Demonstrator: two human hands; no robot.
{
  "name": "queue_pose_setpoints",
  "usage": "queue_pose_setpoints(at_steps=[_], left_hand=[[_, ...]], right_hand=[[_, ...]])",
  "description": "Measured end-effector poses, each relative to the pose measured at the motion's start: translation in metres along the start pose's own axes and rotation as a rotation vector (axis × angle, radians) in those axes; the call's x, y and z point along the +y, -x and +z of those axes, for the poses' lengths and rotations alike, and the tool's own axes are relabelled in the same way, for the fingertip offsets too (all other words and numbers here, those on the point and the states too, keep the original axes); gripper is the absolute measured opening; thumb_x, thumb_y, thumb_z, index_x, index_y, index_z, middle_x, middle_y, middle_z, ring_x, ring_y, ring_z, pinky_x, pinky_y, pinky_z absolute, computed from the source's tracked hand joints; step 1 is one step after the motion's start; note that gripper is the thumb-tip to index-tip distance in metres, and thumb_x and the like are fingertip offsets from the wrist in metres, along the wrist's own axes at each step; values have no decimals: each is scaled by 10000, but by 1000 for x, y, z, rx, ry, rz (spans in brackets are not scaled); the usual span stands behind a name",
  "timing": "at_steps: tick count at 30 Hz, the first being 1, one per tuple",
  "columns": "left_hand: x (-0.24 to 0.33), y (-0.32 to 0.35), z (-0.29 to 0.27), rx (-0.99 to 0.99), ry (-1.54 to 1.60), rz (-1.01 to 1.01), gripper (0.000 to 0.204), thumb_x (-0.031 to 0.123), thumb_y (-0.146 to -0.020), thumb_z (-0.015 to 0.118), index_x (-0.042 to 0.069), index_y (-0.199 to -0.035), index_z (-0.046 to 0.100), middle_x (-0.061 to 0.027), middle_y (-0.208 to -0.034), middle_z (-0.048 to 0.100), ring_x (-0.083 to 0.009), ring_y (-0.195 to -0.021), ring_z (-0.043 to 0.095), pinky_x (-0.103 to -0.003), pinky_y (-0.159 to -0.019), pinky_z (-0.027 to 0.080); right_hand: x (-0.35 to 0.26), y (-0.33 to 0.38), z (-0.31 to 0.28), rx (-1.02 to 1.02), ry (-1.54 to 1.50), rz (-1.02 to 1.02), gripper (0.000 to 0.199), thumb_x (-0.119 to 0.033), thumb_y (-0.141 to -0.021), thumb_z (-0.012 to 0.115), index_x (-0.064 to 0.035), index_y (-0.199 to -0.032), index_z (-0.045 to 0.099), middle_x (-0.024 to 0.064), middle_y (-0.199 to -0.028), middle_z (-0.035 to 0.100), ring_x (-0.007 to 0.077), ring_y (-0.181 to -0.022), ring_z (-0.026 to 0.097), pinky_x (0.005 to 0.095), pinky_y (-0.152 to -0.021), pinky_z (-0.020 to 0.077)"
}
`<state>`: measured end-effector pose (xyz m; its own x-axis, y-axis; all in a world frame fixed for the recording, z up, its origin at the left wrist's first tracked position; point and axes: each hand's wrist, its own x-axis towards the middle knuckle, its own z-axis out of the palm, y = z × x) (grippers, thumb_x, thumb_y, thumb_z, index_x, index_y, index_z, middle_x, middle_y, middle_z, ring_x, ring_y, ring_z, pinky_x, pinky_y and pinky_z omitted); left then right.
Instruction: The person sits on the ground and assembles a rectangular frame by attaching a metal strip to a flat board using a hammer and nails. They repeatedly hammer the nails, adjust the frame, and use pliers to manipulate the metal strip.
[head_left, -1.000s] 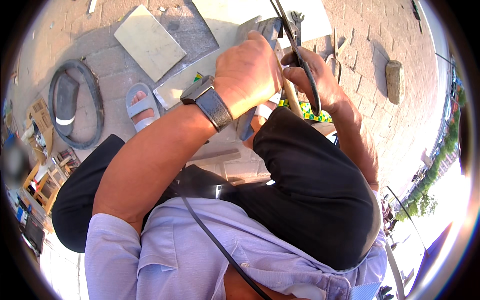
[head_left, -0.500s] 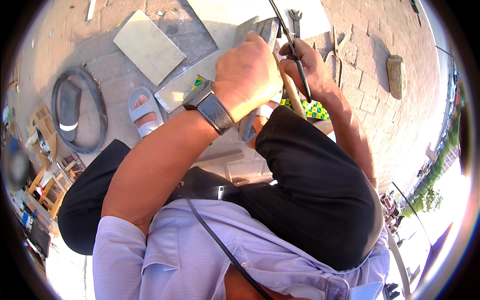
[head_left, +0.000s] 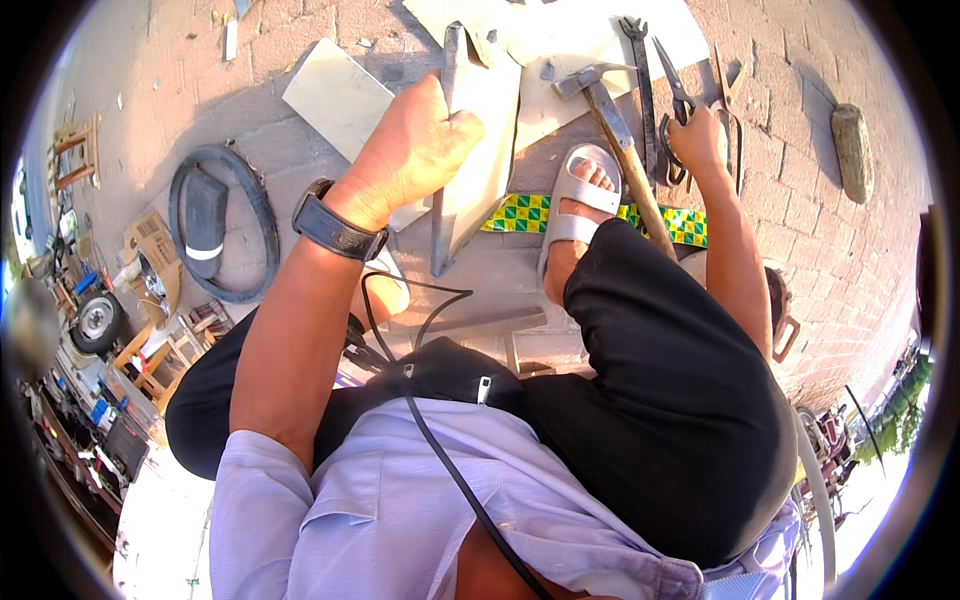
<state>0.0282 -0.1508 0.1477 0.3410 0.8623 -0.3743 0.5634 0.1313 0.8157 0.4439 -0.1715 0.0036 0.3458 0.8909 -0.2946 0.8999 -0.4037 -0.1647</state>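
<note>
- My left hand (head_left: 425, 135) is clenched around the grey folded edge of a pale bent sheet (head_left: 487, 150), which rises in front of me, between my feet and tilted.
- My right hand (head_left: 700, 140), well apart from the left, grasps the handle loops of dark shears (head_left: 676, 80), their blades pointing away from my body.
- Beside the shears lie an open-ended wrench (head_left: 642, 90) and, on the other side, a second scissor-like tool (head_left: 728, 98); a wooden-handled hammer (head_left: 628, 160) slants past my right sandal (head_left: 580, 205), over a green-and-yellow patterned strip (head_left: 515, 213).
- Good handling, in my judgement: keep the left grip on the folded edge, clear of any raw rim; seat the right fingers fully in the loops; keep the blades away from the neighbouring tools and the bare toes.
- Hidden: the left fingertips, turned behind the fold; part of the loops, under the right fingers; the hammer's lower end, at my knee; much of my left foot, behind the forearm.
- Uncertain: whether the shears bear on the paving (head_left: 800, 260) or hang just above it, and how far their blades part.
</note>
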Motion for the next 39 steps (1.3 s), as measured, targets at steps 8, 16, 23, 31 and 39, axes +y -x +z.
queue_pose_setpoints(at_steps=[8,16,23,31,39], left_hand=[[-12,6,-11,85,52,-100,362,252,-872,635,-97,-966,633,-245,-770,663,-361,-720,655,-421,-718,525],[-27,-3,-29,69,55,-149,326,215,-872,716,-74,-1020,679,-128,-856,714,-206,-783,662,-370,-751,531],[-33,-27,-57,-73,193,-143,296,149,-913,714,-51,-1131,700,-82,-975,735,-162,-850,668,-340,-800,549],[-16,-52,-88,-215,-29,-88,371,192,-917,734,-59,-1185,683,-111,-1020,748,-174,-908,690,-346,-827,561],[4,-58,-86,-123,-283,4,415,245,-915,749,-69,-1175,672,-128,-985,743,-179,-888,682,-354,-829,552]], right_hand=[[6,13,16,-25,173,58,335,-271,-916,723,51,-1006,701,315,-998,721,474,-986,711,527,-856,570],[-9,6,-27,-264,385,-36,204,-125,-927,632,-26,-1029,779,214,-1119,750,398,-1060,729,467,-890,592],[-31,28,-18,-217,67,-211,385,-366,-965,624,-2,-1068,693,273,-996,723,482,-981,680,545,-874,533],[-33,68,25,-369,-23,-223,512,-362,-802,777,61,-1044,618,318,-970,687,503,-983,661,549,-847,516],[-29,64,5,-924,-1047,177,218,-172,-865,698,0,-966,609,93,-788,643,181,-627,628,326,-589,523]])
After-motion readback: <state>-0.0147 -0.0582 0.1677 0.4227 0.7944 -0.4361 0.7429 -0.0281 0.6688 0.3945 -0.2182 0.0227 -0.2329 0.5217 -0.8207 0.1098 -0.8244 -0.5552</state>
